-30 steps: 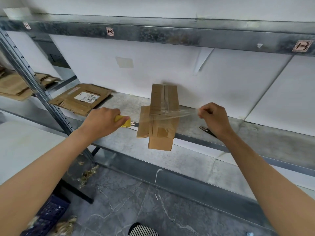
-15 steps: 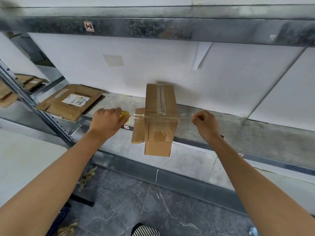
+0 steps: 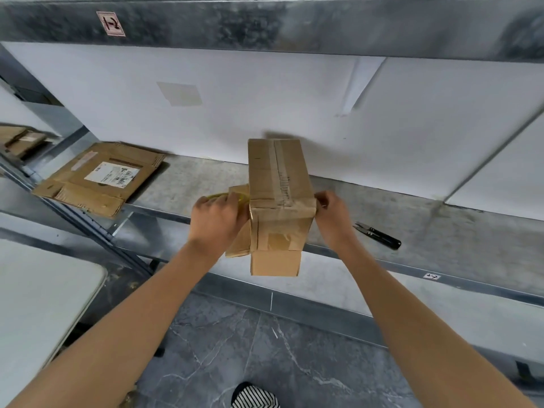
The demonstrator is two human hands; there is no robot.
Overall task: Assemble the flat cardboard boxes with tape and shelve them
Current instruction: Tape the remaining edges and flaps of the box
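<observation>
left hand (image 3: 217,220) curled round yellow tape roll (image 3: 216,196), right hand (image 3: 331,214) pinching box (image 3: 278,175) edge

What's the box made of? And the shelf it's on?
The box looks like brown cardboard: matte, creased flaps, glossy tape along its seam. The shelf looks like grey metal, probably zinc-coated steel, judging by its mottled, dull sheen; its flat top may be another material.
</observation>
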